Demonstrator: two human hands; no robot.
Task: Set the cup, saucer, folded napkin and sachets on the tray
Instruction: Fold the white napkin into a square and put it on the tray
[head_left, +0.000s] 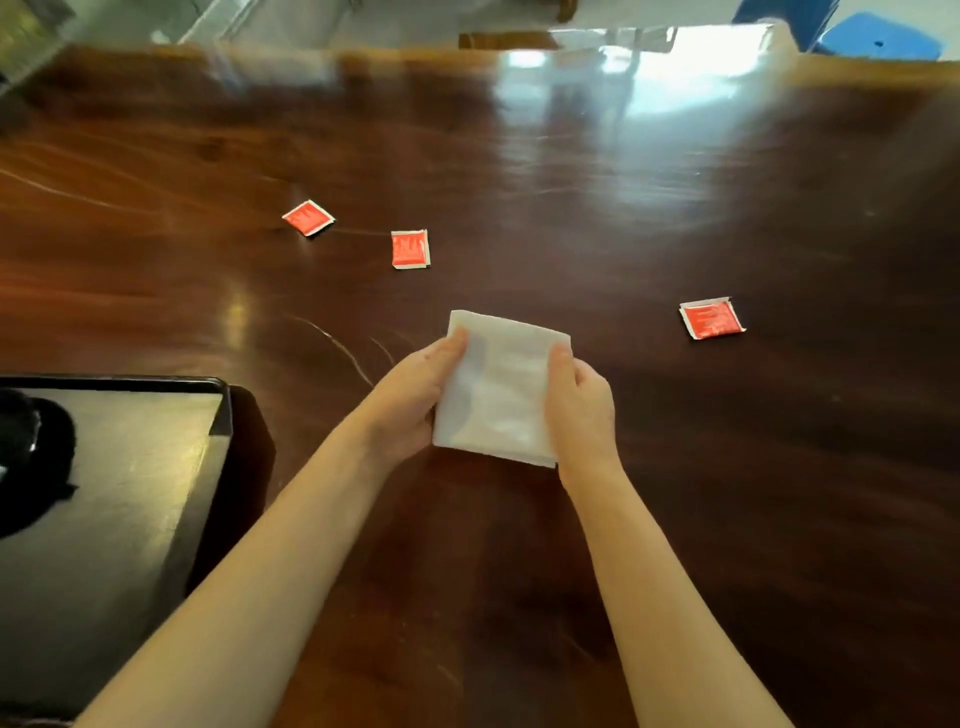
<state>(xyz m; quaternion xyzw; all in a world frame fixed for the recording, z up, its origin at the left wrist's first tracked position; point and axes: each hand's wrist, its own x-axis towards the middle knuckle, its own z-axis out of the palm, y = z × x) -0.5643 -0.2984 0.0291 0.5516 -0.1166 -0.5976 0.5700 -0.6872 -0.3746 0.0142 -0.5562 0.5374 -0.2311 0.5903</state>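
Observation:
A white folded napkin (498, 387) is held just above the dark wooden table (727, 467), in the middle of the view. My left hand (415, 405) grips its left edge and my right hand (579, 410) grips its right edge. Three red sachets lie flat on the table: one at the far left (308, 217), one beside it (410, 249), and one to the right (711, 318). A black tray (130, 493) sits at the lower left. A dark rounded object (26, 447), cut off by the frame edge, rests on the tray; I cannot tell what it is.
A blue stool (878, 39) stands beyond the table's far right edge. Bright window glare (639, 78) covers the far part of the tabletop. The tray's right rim lies close to my left forearm.

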